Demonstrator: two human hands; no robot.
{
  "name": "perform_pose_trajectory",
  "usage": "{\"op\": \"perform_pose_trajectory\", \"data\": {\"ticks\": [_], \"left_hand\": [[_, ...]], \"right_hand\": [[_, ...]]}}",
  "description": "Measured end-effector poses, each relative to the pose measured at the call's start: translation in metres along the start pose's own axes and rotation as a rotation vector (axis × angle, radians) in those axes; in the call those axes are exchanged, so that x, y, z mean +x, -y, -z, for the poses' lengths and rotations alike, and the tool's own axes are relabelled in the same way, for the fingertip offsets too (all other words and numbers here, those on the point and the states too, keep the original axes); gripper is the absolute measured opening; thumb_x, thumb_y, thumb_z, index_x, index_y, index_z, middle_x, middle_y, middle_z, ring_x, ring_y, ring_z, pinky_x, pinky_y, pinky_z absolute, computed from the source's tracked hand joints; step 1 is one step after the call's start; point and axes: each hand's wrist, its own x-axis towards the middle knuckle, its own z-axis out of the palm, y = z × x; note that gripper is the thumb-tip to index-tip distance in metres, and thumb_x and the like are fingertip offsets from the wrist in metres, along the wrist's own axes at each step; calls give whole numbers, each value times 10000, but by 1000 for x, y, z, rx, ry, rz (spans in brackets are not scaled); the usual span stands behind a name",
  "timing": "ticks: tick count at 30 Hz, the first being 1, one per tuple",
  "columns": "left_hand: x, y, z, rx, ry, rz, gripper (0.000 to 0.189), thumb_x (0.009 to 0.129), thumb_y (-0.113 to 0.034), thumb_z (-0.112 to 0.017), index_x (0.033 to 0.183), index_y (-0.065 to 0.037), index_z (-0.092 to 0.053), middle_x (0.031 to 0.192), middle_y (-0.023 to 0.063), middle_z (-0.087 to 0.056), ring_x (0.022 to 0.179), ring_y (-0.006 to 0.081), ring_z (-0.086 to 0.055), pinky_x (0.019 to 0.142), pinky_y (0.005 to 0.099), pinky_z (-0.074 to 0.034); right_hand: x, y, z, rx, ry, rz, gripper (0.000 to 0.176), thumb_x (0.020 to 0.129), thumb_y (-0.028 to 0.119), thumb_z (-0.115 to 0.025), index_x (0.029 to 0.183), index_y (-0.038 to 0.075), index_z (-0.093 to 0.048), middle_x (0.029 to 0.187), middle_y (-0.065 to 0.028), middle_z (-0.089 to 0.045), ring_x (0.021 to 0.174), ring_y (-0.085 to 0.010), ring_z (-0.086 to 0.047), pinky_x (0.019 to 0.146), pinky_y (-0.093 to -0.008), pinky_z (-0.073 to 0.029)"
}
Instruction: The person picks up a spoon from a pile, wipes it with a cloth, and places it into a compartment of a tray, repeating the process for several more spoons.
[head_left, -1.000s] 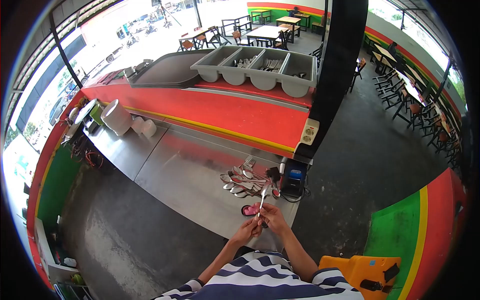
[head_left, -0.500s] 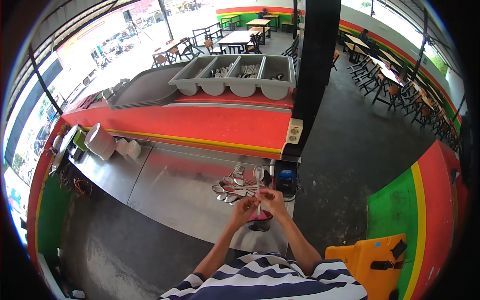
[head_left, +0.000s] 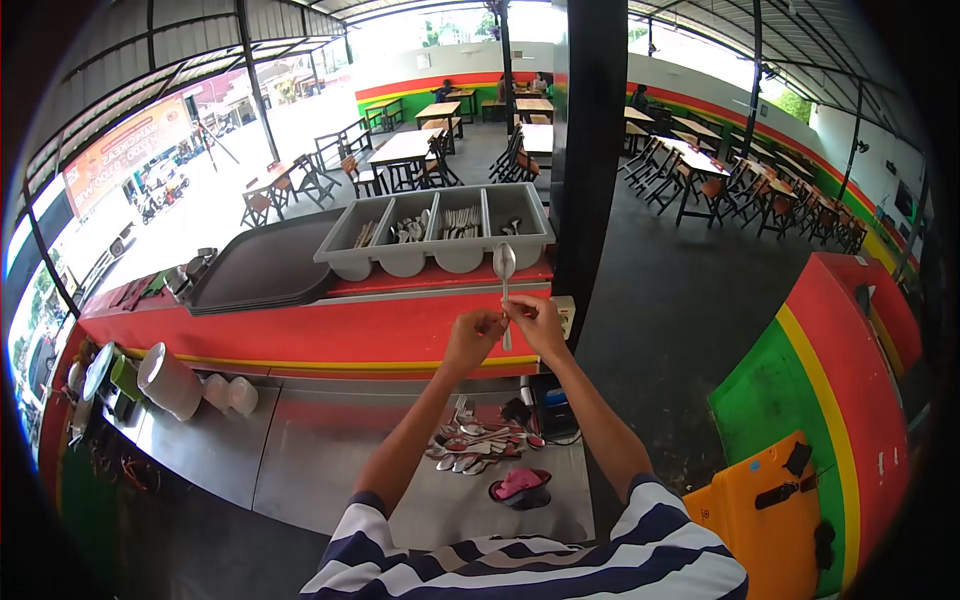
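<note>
A metal spoon (head_left: 504, 262) stands upright in front of me, bowl at the top. My right hand (head_left: 538, 322) pinches its handle from the right, while my left hand (head_left: 474, 338) closes on the handle from the left. Just beyond the bowl is a grey cutlery tray (head_left: 350, 262) with several compartments of spoons, forks and other cutlery, resting on the red ledge (head_left: 400, 325). Below my forearms, a pile of loose spoons and forks (head_left: 475, 445) lies on the steel counter (head_left: 320, 450). Nearer me sits a small dark bowl-like holder with a pink cloth (head_left: 521, 485).
Stacked dark serving trays (head_left: 265, 262) lie left of the cutlery tray. White plates (head_left: 170, 380) and small bowls (head_left: 230, 394) stand at the counter's left. A black post (head_left: 588, 150) rises at the right of the ledge. An orange case (head_left: 765, 520) is at lower right.
Both hands have risen with the spoon from over the counter to the height of the ledge, in front of the cutlery tray. My view has tilted up.
</note>
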Motion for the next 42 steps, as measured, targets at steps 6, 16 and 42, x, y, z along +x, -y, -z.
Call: {"op": "perform_pose_trajectory", "data": {"ticks": [6,16,42], "left_hand": [[118,-19,22,208,-37,-54,222,895,-214,-698,940,3,-714,767,75,-709,671,113,-644,616,278,-502],[231,15,33,186,65,-29,283,832,-269,-723,918,0,-739,761,110,-720,697,178,-693,658,330,-528],[237,24,34,411,5,41,247,804,-236,-640,872,-33,-762,752,123,-724,721,218,-702,724,343,-535]], "right_hand": [[123,-5,7,-110,-81,227,245,906,195,-687,1007,-28,-704,832,-92,-719,753,-131,-670,696,-281,-515],[230,-47,22,-193,-97,184,203,887,176,-694,944,-17,-718,807,-57,-711,755,-108,-648,705,-279,-514],[220,-17,6,-881,100,-395,226,777,238,-742,956,102,-765,990,-166,-720,959,-252,-700,844,-355,-531]]}}
